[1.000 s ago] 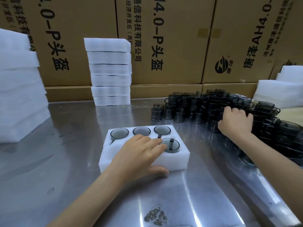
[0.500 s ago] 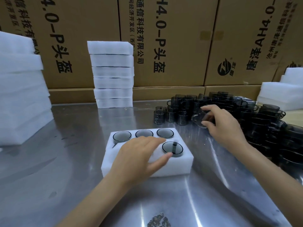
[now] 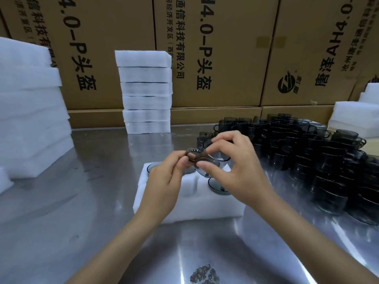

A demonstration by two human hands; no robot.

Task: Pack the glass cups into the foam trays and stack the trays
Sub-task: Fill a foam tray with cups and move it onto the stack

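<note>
Matt white foam tray (image 3: 184, 208), smoky glossy glass cups (image 3: 307, 152) — brushed steel table (image 3: 82, 232)

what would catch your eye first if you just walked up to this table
Both hands meet over the middle of the steel table: the left hand and right hand hold a dark glass cup above a white foam tray with cups already in some pockets. Right of them sprawls a big heap of smoked glass cups, and a neat stack of foam trays stands behind.

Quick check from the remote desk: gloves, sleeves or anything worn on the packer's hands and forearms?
Nothing worn that shows. The left hand and right hand are bare, without gloves, rings or a watch in view. Both forearms are uncovered down to the frame's bottom edge, so no sleeve appears.
</note>
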